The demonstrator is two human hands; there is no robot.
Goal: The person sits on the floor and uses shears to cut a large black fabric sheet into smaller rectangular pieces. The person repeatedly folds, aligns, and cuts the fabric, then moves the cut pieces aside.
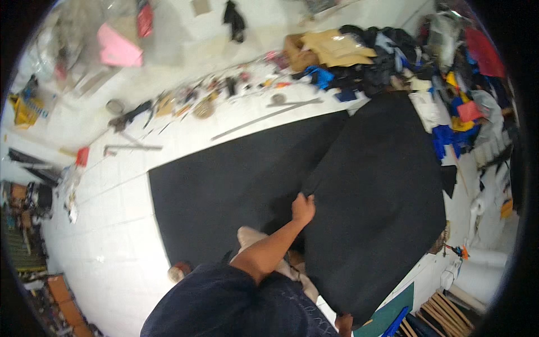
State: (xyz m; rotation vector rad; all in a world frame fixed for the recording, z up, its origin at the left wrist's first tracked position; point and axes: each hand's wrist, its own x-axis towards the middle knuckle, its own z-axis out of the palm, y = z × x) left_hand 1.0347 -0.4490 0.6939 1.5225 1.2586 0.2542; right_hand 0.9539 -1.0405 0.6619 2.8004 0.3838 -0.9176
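Note:
A large black sheet of fabric-like material [213, 191] lies over the white floor, its right part lifted and folded over. My left hand [304, 209] reaches across and is closed on the edge of that raised part, near the middle of the sheet. Down by the lower edge of the picture, my right hand [343, 323] grips the near corner of the lifted part, only partly in view. Beneath my left forearm show my beige-trousered legs, partly hidden by the sheet.
Two grey metal rulers or bars [269, 118] lie beyond the sheet, beside a tape roll [278, 98] and scattered small tools. Piled scraps and bags [387, 56] fill the far right. Wooden strips [446, 314] and a green mat [393, 309] lie near right.

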